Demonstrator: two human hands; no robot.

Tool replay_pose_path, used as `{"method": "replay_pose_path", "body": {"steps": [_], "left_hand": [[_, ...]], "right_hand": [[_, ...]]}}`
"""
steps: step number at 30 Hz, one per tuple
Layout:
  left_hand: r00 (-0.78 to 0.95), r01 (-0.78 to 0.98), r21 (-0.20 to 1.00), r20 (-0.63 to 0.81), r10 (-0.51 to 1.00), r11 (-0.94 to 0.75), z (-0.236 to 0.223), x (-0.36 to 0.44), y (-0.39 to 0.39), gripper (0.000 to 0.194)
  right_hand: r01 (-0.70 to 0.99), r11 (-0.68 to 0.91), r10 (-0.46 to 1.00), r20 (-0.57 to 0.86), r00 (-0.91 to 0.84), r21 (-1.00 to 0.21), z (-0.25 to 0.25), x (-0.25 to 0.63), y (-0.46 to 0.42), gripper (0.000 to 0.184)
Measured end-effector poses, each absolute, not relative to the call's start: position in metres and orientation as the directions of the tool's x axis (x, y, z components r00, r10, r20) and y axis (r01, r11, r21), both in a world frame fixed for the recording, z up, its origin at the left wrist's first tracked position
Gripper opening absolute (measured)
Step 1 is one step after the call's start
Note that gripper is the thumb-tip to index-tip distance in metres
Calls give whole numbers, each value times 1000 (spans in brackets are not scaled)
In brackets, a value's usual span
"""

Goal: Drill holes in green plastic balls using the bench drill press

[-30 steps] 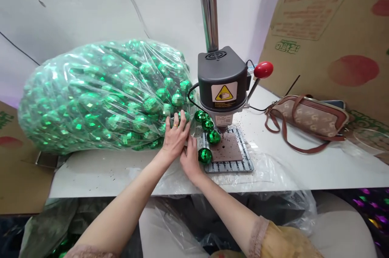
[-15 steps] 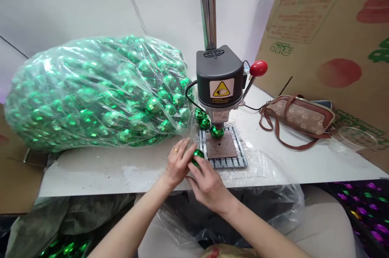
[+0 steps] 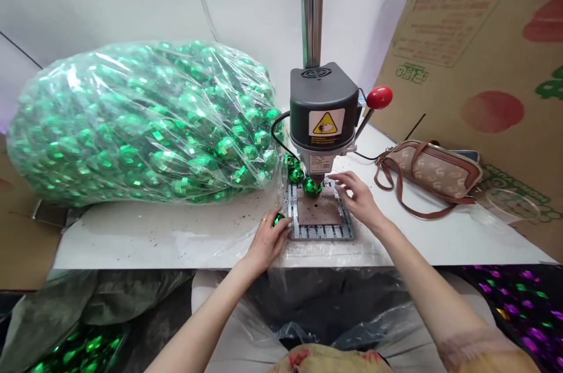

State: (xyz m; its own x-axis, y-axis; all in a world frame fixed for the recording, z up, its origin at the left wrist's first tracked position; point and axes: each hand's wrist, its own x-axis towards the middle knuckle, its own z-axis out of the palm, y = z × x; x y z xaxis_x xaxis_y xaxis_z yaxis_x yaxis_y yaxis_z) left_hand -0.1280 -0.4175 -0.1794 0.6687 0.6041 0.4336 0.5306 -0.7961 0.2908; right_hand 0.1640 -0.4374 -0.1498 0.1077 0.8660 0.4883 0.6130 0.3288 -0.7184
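Note:
My left hand (image 3: 268, 239) is closed around a shiny green faceted ball (image 3: 278, 219) at the left edge of the drill press base (image 3: 325, 233). Much of that ball is hidden by the fingers. To the right of the chuck, my right hand (image 3: 358, 200) is empty, its fingers apart and reaching toward the press. Another green mirror ball (image 3: 313, 186) sits directly under the chuck of the black drill press (image 3: 324, 106), over a brown pad (image 3: 319, 212). More green balls (image 3: 295, 173) lie just left of the press.
A large clear bag (image 3: 145, 126) full of green balls fills the table's left side. On the right are a brown-strapped purse (image 3: 433, 170) and a big carton (image 3: 475, 68). The press lever has a red knob (image 3: 379, 97). Dark shavings dot the white table (image 3: 176, 238).
My right hand has left the ball near my left hand and moved right and up, beside the chuck. My left hand keeps the ball. The view has shifted slightly.

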Motion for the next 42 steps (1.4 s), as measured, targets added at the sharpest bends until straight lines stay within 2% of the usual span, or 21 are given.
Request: {"method": "replay_pose_path", "body": {"steps": [3,7,9,14,16,18,20,23,25,26,27,29,31,33,39,42], "left_hand": [[635,528,302,480,605,-794,-173,-118,-418,30],[537,574,371,503,677,-730,-172,-99,-411,43],[504,636,382,452,736,-671,-171,-91,-403,50],[452,820,276,223,864,-501,-160,-76,-383,55],[410,844,300,176,895,-445,-157,-74,-376,55],[373,826,381,182,910,-415,-157,-74,-370,53],[337,758,511,225,914,-406,-158,-76,-368,47],[261,542,749,281,924,-381,-158,-77,-373,34],[191,286,923,209,959,-258,-153,-75,-381,38],[184,111,984,117,976,-139,-149,-73,-386,39],[213,-78,997,0,977,17,-144,-72,-391,40],[347,-372,871,-189,919,320,-135,-69,-400,36],[448,-497,731,-245,860,467,-129,-67,-405,31],[467,-522,707,-231,853,477,-127,-67,-407,31],[443,-492,782,-154,883,383,-133,-72,-405,42],[430,-435,830,-151,890,350,-129,-81,-408,50]], "right_hand": [[633,369,905,417,-79,-680,-152,168,-408,29],[616,370,908,410,-83,-695,-161,158,-383,23],[595,351,905,425,-17,-723,-166,155,-379,24],[510,282,885,425,187,-812,-160,174,-402,33],[440,270,858,421,293,-857,-137,186,-419,34],[306,319,772,433,465,-897,-98,195,-435,34],[225,460,663,501,556,-859,-52,198,-445,30],[231,651,587,672,451,-723,9,193,-448,28],[239,649,628,686,367,-722,31,186,-444,34],[242,630,651,672,353,-738,37,182,-440,35],[245,611,663,656,362,-753,40,178,-437,35],[245,590,650,633,422,-769,42,171,-430,33],[242,582,625,617,478,-777,43,166,-425,31],[251,581,612,619,493,-774,45,162,-422,30],[325,565,636,651,414,-758,54,160,-419,24],[415,584,554,716,424,-698,47,162,-435,18]]}}
